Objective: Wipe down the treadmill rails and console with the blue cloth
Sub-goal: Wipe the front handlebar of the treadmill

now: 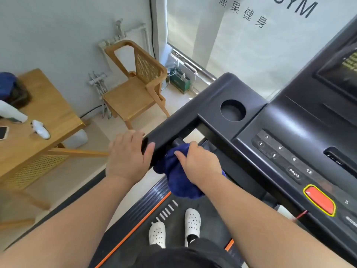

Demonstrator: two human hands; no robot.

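Right now your left hand (127,154) holds the end of the left rail (185,117), fingers bent over its outer edge, thumb across the end. Your right hand (200,164) grips the bunched blue cloth (174,176), fingers curled round it, just inside the rail's end, left of the console (286,120); a fold hangs above the belt (210,225)

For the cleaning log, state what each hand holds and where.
Right hand: blue cloth, by its bunched top. Left hand: rail, at its near end.
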